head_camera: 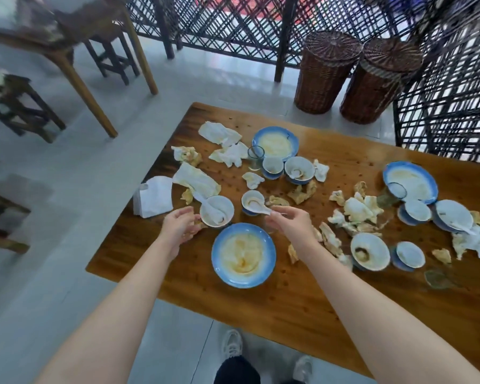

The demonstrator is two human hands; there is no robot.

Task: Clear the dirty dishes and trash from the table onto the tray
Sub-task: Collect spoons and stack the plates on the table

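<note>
The right hand (288, 220) pinches the handle of a white ceramic spoon (261, 209) resting in a small blue-and-white bowl (245, 197) on the brown wooden table (288, 297) — the left hand (178, 227), loosely curled and empty, hovers beside another small white bowl (219, 205).

The table (288, 295) is brown wood, smooth and shiny. The plate (243, 254) near its 6 o'clock edge looks like shiny china, blue at the rim and smeared inside. The spoon (257, 209) is glossy white. The napkins (219, 133) toward 11 o'clock are thin, crumpled paper. The cup (255, 157) is clear glass. The baskets (324, 73) at 12 o'clock are rough woven cane.
</note>
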